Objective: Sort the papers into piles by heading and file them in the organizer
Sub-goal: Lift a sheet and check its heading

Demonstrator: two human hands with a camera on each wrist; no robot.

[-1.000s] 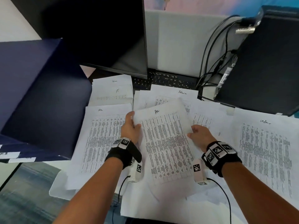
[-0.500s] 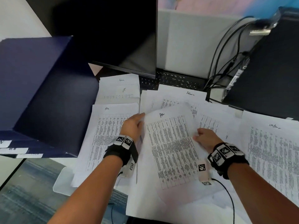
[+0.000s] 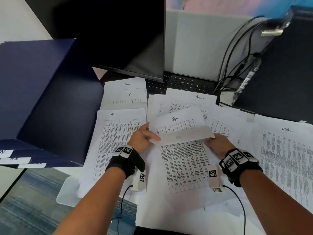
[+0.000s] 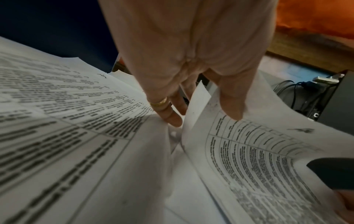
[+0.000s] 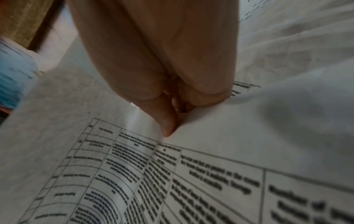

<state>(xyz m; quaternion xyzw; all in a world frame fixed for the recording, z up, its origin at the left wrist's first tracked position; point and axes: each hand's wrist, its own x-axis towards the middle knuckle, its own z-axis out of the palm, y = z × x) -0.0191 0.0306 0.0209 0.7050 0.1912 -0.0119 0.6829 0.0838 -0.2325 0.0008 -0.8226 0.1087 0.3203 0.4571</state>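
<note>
A printed sheet headed "HR" is lifted at its top and bends over itself above the paper spread. My left hand pinches its left edge, thumb on top, fingers underneath. My right hand pinches the right edge, thumb pressed on the paper. To the left lies another "HR" sheet. Behind it lie an "IT" sheet and an "Admin" sheet. More "Admin" sheets lie at centre back and far right. The dark blue organizer stands at the left.
A black monitor stands behind the papers, with a keyboard under its edge. A black computer tower with cables is at the back right. White labels mark the organizer's front slots.
Both hands have raised the middle "HR" sheet off the pile; its top half now bends up and over. The head view has shifted slightly.
</note>
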